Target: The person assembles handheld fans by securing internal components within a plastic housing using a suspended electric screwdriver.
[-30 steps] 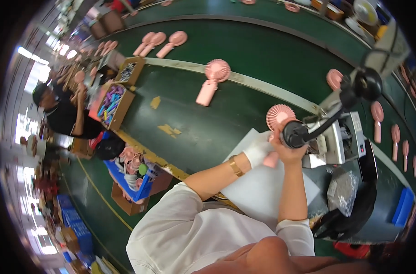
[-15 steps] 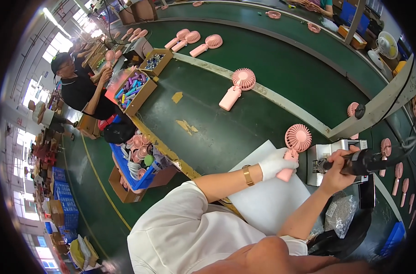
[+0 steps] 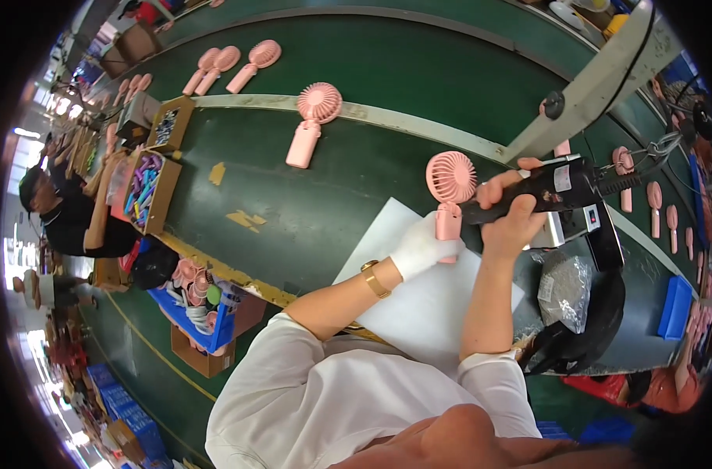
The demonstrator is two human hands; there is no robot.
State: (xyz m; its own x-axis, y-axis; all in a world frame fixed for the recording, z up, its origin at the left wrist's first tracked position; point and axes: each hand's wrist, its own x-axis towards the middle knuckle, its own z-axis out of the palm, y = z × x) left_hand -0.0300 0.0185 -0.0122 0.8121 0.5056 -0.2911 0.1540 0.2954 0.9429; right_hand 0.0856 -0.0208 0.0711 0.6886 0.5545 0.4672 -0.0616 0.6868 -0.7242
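Note:
Over a white foam sheet, my gloved left hand is closed round the handle of a pink handheld fan, its round grille pointing away from me. My bare right hand grips a black electric screwdriver, held nearly level with its tip end beside the fan's handle. Whether the tip touches the handle I cannot tell. A coiled cable runs from the tool's back end. Partly hidden beneath the screwdriver is a white and silver machine.
Another pink fan lies farther left, with several more on the green belt. Cardboard boxes of coloured parts stand at the left near a person in black. A metal post rises at right; a clear plastic bag and blue bin lie nearer.
My right hand has brought the screwdriver from over the machine leftward to the fan's handle. The fan stays in my left hand. The whole view has turned rightward.

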